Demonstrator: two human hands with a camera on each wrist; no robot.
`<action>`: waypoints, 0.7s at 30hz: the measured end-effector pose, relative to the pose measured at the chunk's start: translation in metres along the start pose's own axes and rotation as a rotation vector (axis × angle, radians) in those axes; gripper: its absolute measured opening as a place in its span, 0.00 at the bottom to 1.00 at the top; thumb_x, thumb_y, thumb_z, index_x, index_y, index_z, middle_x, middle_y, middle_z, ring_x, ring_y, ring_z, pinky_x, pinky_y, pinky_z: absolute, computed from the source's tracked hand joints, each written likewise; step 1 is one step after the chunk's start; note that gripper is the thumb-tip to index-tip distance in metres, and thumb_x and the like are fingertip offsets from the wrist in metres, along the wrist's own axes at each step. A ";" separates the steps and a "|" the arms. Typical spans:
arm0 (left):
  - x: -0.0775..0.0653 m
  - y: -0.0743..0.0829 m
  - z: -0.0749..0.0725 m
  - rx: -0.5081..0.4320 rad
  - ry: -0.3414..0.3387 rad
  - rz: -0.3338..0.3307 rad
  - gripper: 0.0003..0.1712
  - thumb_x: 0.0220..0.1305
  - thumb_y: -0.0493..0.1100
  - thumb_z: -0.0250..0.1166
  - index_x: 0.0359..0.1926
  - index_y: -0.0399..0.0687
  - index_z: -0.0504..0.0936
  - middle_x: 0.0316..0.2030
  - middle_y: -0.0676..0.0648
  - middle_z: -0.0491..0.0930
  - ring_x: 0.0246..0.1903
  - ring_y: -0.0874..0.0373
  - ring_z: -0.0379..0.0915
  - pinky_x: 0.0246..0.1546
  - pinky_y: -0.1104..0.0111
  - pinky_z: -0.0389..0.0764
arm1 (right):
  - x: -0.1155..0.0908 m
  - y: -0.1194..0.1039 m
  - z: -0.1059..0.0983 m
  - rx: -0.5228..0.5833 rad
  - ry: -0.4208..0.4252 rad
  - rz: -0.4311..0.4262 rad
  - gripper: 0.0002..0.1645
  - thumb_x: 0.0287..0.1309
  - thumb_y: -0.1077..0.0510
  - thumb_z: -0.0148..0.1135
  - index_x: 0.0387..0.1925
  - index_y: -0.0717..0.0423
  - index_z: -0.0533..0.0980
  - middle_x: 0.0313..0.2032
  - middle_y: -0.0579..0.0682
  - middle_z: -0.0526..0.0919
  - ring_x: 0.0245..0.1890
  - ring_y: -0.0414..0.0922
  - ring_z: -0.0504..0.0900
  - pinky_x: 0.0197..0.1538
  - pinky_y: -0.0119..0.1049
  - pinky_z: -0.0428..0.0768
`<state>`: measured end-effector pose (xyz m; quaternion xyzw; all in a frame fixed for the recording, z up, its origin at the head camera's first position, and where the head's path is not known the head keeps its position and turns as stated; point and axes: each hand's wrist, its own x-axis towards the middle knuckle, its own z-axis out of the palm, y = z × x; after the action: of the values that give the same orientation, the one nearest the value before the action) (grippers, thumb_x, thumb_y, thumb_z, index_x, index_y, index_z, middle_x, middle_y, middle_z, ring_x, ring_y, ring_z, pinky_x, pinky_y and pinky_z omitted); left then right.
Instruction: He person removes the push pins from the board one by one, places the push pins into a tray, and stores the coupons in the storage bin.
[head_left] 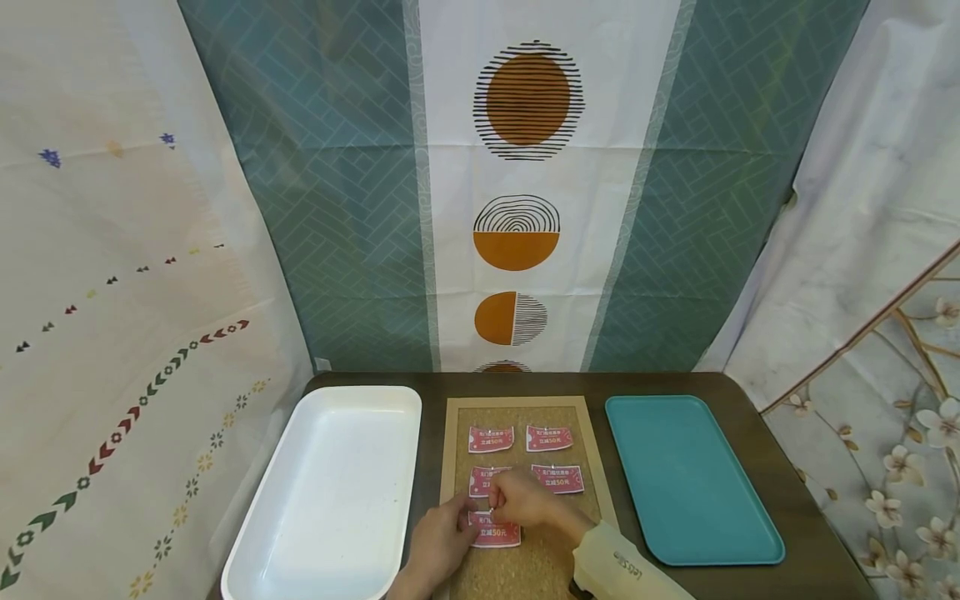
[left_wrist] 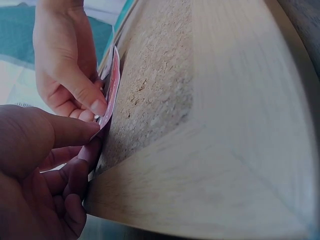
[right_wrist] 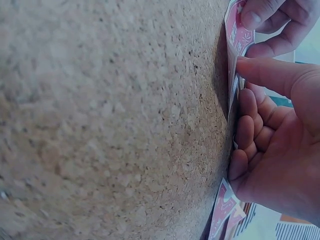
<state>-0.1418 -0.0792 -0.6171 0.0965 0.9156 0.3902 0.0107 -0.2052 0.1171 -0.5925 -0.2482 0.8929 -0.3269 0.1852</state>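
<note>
Red printed paper coupons are pinned to a cork board [head_left: 540, 550] with a pale wooden frame. My left hand [head_left: 442, 533] pinches the left edge of the lowest coupon [head_left: 498, 535] between thumb and fingers; the left wrist view shows the left thumb [left_wrist: 75, 131] on the paper. My right hand [head_left: 521, 497], fingers curled, is at this coupon's top edge, pinching what looks like a small push pin [head_left: 491, 510], mostly hidden by the fingertips. Above, the right hand partly covers another coupon [head_left: 482, 482]. In the right wrist view, the right thumb [right_wrist: 270, 75] meets the coupon edge.
More coupons hang at the upper left [head_left: 491, 440], upper right [head_left: 549, 438] and middle right [head_left: 558, 479]. A white tray [head_left: 322, 492] stands left of the board, a teal tray [head_left: 693, 483] right of it. All sit on a dark table [head_left: 810, 533], with curtains behind.
</note>
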 end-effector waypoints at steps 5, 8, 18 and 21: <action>0.000 0.001 -0.001 -0.005 -0.003 -0.002 0.12 0.61 0.39 0.76 0.45 0.48 0.86 0.21 0.61 0.72 0.20 0.69 0.63 0.19 0.71 0.63 | 0.000 0.000 0.000 -0.005 0.006 -0.005 0.12 0.54 0.64 0.77 0.28 0.52 0.79 0.22 0.38 0.75 0.22 0.33 0.71 0.26 0.28 0.71; 0.000 0.002 -0.001 -0.004 -0.004 -0.004 0.12 0.60 0.39 0.76 0.45 0.48 0.86 0.21 0.61 0.72 0.20 0.69 0.63 0.19 0.71 0.63 | -0.001 0.000 0.000 0.001 0.007 -0.002 0.12 0.54 0.65 0.77 0.28 0.53 0.79 0.23 0.38 0.75 0.22 0.32 0.71 0.26 0.27 0.71; 0.000 0.002 -0.001 -0.001 0.000 -0.011 0.12 0.59 0.38 0.76 0.44 0.48 0.86 0.20 0.60 0.71 0.19 0.69 0.63 0.19 0.71 0.62 | 0.000 0.003 0.001 0.034 0.006 -0.020 0.13 0.53 0.67 0.77 0.31 0.54 0.78 0.23 0.38 0.75 0.23 0.32 0.71 0.27 0.27 0.71; 0.000 0.002 -0.001 -0.003 0.000 -0.008 0.12 0.59 0.38 0.76 0.44 0.48 0.86 0.20 0.61 0.71 0.19 0.69 0.63 0.19 0.71 0.62 | 0.001 0.004 0.001 0.042 0.005 -0.045 0.13 0.53 0.68 0.77 0.32 0.55 0.78 0.23 0.38 0.75 0.22 0.31 0.71 0.26 0.27 0.71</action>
<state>-0.1413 -0.0789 -0.6151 0.0927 0.9153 0.3917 0.0126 -0.2067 0.1189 -0.5957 -0.2635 0.8804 -0.3505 0.1805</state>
